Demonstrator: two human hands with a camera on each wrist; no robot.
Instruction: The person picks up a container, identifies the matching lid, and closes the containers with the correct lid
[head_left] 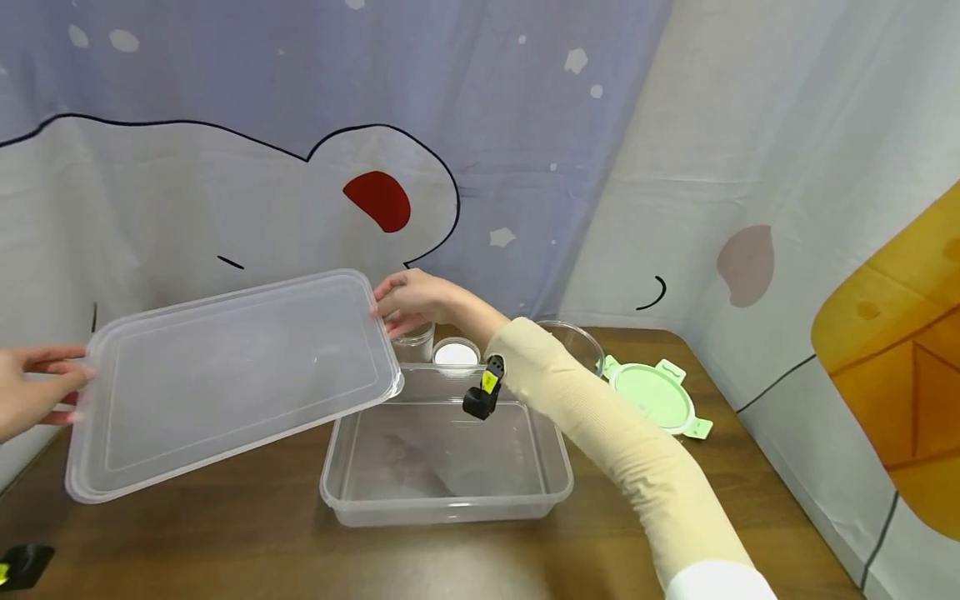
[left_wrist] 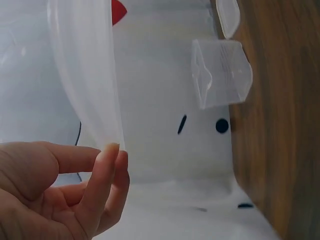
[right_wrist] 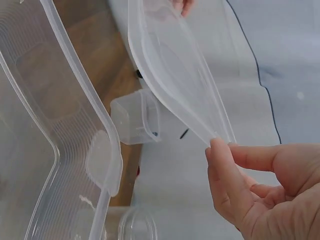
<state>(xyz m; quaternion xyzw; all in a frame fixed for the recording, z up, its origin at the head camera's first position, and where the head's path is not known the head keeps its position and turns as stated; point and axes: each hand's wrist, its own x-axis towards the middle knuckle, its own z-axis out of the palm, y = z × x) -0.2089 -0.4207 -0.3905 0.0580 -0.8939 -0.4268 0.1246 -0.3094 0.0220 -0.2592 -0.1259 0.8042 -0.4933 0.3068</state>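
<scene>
A large rectangular translucent lid [head_left: 240, 383] is held up in the air, tilted, its right end higher than its left. My left hand [head_left: 37, 387] pinches its left edge between thumb and fingers; the left wrist view shows the same grip on the lid's rim [left_wrist: 92, 85]. At the opposite end my right hand [head_left: 412, 300] pinches the lid near its upper right corner, as the right wrist view also shows. Below and to the right, a clear rectangular plastic box [head_left: 450, 504] stands on the table with its top uncovered. The lid's lower right corner overlaps the box's far left part in the head view.
Behind the box are two small round containers, one with a white inside [head_left: 456, 355]. A round clear bowl [head_left: 577, 335] and a light green clip lid [head_left: 654, 397] lie to the right. A small square clear container [left_wrist: 225, 75] stands on the wooden table [head_left: 225, 533], near the printed curtain [head_left: 525, 125].
</scene>
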